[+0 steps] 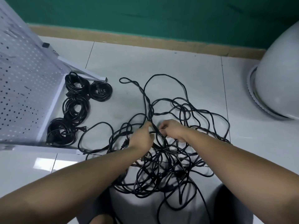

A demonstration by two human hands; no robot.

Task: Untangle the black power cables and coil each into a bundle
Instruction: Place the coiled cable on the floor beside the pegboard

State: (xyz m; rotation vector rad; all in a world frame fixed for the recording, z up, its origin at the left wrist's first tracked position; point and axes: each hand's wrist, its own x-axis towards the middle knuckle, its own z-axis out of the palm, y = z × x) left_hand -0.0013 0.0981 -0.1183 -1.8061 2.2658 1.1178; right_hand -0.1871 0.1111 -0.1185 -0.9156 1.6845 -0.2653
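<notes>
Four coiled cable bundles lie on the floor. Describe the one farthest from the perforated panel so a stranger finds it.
Find the white perforated panel at the left; four black bundles lie beside its frame. The wanted bundle sits just below the tip of the frame's white bar. The other three form a column along the frame; this one lies alone to their right.

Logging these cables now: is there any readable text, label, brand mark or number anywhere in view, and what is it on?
None can be read.
The tangled cables and the four coiled bundles: any moulded marking is too small to read.
The perforated white panel and the white domed object: no lettering visible.
</notes>
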